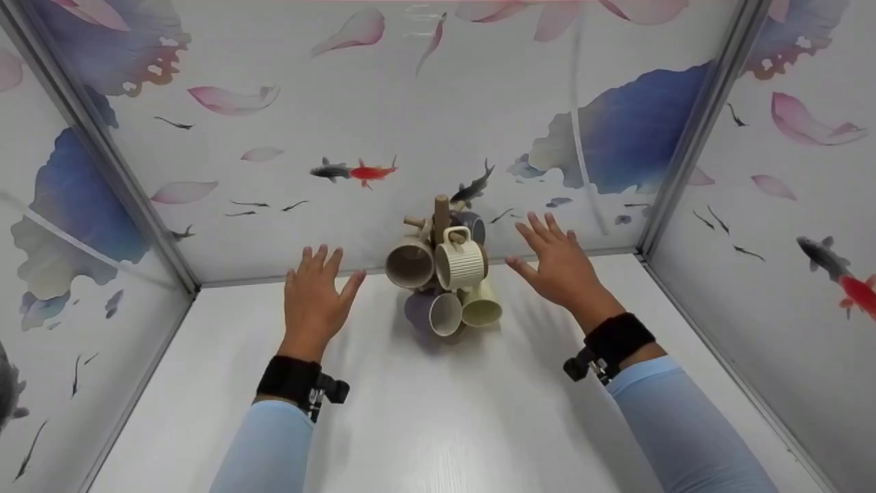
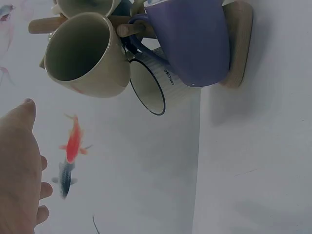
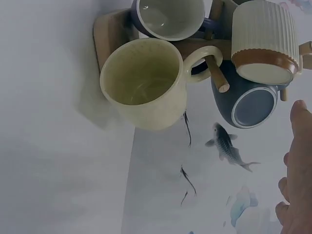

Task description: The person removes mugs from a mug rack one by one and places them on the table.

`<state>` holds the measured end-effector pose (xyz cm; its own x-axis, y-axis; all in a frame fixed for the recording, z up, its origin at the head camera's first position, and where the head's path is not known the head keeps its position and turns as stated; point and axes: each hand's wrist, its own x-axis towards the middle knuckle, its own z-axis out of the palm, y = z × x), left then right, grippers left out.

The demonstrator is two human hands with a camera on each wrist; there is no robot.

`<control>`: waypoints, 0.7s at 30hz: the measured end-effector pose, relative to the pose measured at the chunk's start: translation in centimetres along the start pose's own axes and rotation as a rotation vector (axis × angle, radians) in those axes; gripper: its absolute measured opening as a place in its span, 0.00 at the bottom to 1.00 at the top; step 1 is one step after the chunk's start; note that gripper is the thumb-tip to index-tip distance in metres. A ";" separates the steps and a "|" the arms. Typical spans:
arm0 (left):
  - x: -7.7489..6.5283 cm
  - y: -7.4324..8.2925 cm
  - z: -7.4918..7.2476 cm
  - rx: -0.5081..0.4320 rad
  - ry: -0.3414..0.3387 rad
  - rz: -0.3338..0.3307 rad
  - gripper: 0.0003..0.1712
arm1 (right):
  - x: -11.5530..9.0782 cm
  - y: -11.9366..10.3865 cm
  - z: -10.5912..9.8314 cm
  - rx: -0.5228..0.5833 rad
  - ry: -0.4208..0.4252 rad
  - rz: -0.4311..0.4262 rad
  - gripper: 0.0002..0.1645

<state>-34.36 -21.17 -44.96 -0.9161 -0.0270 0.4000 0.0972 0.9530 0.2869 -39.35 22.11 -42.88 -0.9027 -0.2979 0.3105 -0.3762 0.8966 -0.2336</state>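
A wooden mug tree (image 1: 442,211) stands at the back of the table with several mugs hung on its pegs. A beige mug (image 1: 409,267) is at its left and a ribbed cream mug (image 1: 460,266) in front. Below them hang a purple mug (image 2: 192,44) and a pale yellow-green mug (image 3: 158,109); behind are a dark blue-grey mug (image 3: 243,97) and a white mug (image 2: 170,85) with a dark rim. My left hand (image 1: 316,298) is held to the left of the tree, fingers spread, touching no mug. On the other side, my right hand (image 1: 562,270) is likewise spread and holds nothing.
The white table (image 1: 438,424) runs up to a back panel (image 1: 438,103) printed with fish and petals. Printed side panels with metal edge frames (image 1: 705,123) enclose it left and right. Each wrist wears a black strap (image 1: 619,339) with a small camera.
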 end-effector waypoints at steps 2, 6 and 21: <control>-0.1 0.2 0.0 -0.006 0.001 0.008 0.49 | -0.1 -0.4 0.1 0.011 0.048 -0.049 0.53; -0.2 0.3 0.0 -0.002 -0.006 0.018 0.49 | 0.0 -1.6 0.2 0.018 0.223 -0.202 0.48; -1.4 1.8 0.8 -0.067 0.043 0.059 0.48 | 0.0 -5.9 1.9 -0.010 0.357 -0.443 0.50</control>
<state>-33.22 -19.12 -45.72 -0.8905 0.0145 0.4548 0.1779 0.9310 0.3187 -37.49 16.19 -43.24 -0.5314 -0.5188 0.6697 -0.6993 0.7148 -0.0012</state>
